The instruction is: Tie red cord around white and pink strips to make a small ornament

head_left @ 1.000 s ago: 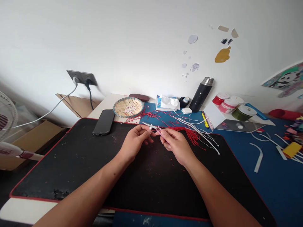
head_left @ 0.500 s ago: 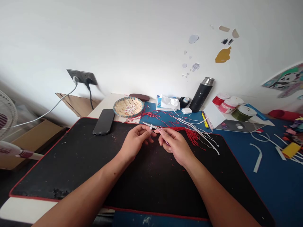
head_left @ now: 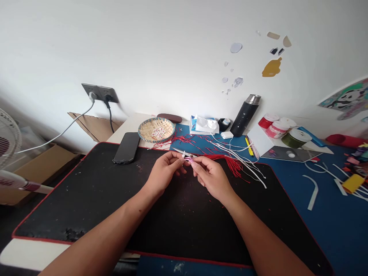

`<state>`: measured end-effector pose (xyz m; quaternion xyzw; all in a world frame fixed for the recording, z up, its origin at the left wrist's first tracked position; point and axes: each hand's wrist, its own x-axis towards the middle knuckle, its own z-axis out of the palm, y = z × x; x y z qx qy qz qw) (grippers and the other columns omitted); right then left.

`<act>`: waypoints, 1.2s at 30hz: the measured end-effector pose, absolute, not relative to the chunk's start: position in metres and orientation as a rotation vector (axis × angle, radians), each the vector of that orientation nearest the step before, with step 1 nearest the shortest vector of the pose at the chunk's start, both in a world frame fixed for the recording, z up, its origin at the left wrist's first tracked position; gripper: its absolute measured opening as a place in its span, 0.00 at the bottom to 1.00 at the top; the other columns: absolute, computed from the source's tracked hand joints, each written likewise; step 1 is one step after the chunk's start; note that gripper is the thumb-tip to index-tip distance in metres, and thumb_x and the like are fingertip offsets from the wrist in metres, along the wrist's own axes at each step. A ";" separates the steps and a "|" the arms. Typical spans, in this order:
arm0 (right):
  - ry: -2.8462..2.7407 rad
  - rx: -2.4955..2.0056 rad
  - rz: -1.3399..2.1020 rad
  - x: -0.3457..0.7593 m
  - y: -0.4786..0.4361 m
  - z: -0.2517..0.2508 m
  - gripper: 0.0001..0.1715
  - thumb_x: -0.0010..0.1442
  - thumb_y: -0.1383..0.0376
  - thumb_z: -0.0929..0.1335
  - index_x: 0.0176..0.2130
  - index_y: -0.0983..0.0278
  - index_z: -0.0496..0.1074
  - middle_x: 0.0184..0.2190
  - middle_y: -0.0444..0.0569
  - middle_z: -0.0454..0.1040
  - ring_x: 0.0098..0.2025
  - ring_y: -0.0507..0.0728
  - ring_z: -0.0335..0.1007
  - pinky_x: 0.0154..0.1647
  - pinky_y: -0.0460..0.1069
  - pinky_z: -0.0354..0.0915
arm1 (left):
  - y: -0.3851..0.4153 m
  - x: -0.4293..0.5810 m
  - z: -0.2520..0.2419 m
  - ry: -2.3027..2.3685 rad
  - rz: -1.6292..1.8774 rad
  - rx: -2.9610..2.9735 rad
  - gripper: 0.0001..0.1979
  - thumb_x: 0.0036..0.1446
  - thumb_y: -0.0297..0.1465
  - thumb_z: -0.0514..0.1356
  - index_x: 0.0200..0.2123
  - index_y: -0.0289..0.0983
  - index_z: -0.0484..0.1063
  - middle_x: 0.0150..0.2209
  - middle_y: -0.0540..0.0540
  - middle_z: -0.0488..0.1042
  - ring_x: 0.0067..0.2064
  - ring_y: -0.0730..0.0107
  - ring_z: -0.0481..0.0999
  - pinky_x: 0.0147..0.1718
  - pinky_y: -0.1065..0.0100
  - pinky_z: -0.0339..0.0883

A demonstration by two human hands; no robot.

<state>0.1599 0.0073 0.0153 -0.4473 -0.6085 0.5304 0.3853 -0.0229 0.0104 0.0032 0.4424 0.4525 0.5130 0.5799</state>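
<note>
Over the black mat, my left hand pinches a small white cord piece between thumb and forefinger. My right hand is closed on a thin pink-purple strand, which arches across the short gap to the white piece at my left fingertips. How the two join is too small to tell. Just behind the fingers lies a pair of scissors, partly hidden. Red cords and white cords spread behind and to the right of my right hand.
A black phone lies at the mat's back left. Behind it sits a woven basket with small red-white pieces. A tissue pack, a black flask, a yellow cutter and thread spools stand or lie farther back.
The pink-purple strand now shows as an arch between my fingertips; before, it stood up and hung down at my right fingers. My right hand has turned slightly.
</note>
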 end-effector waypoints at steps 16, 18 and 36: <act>-1.881 -1.170 0.614 0.164 0.008 0.011 0.13 0.72 0.60 0.68 0.46 0.62 0.81 0.37 0.49 0.84 0.35 0.57 0.79 0.37 0.49 0.68 | 0.007 -0.023 0.007 1.137 1.137 1.174 0.15 0.59 0.43 0.67 0.39 0.37 0.73 0.34 0.45 0.83 0.29 0.68 0.78 0.30 0.68 0.65; -1.901 -1.150 0.597 0.164 0.007 0.011 0.12 0.72 0.61 0.67 0.47 0.62 0.81 0.40 0.50 0.85 0.39 0.58 0.80 0.39 0.49 0.69 | 0.006 -0.023 0.007 1.138 1.130 1.190 0.15 0.59 0.43 0.67 0.39 0.37 0.73 0.34 0.45 0.83 0.29 0.69 0.78 0.30 0.68 0.66; -1.993 -1.158 0.459 0.164 0.007 0.009 0.11 0.72 0.65 0.66 0.47 0.60 0.80 0.44 0.51 0.85 0.44 0.61 0.83 0.45 0.52 0.73 | 0.006 -0.023 0.007 1.153 1.150 1.214 0.13 0.59 0.40 0.67 0.38 0.37 0.74 0.33 0.45 0.83 0.30 0.68 0.78 0.31 0.68 0.68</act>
